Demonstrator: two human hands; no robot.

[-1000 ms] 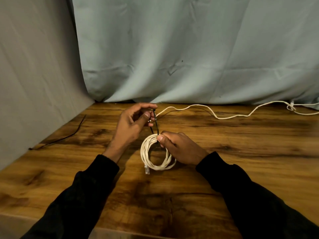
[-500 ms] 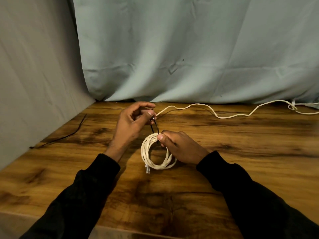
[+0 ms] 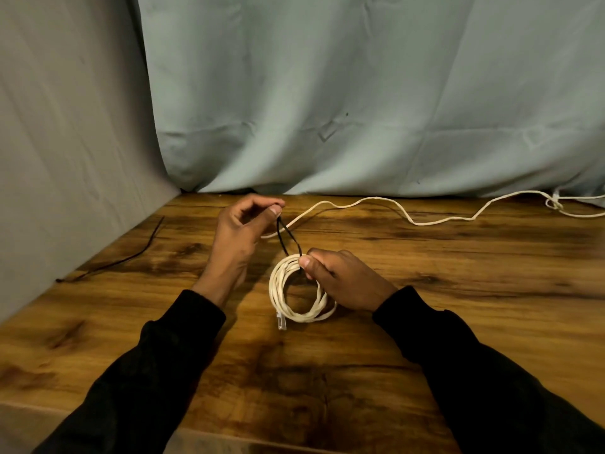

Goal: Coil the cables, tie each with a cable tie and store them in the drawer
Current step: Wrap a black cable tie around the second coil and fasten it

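Coiled cable [image 3: 296, 291]: I'm seeing it lying mid-desk, plug end toward the near edge.
Cable tie [image 3: 288, 237]: looping up from the coil's far side.
Right hand [image 3: 343, 280]: fingers curling, pinching coil and tie.
Left hand [image 3: 242, 234]: thumb and fingertips pinching the tie's upper ends.
Loose cable [image 3: 409, 217]: trailing along the desk's far edge.
Spare tie [image 3: 131, 257]: lying by the left edge.

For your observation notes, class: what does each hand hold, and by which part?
Left hand pinches the thin black cable tie at its top ends. Right hand grips the coiled white cable at its upper edge.
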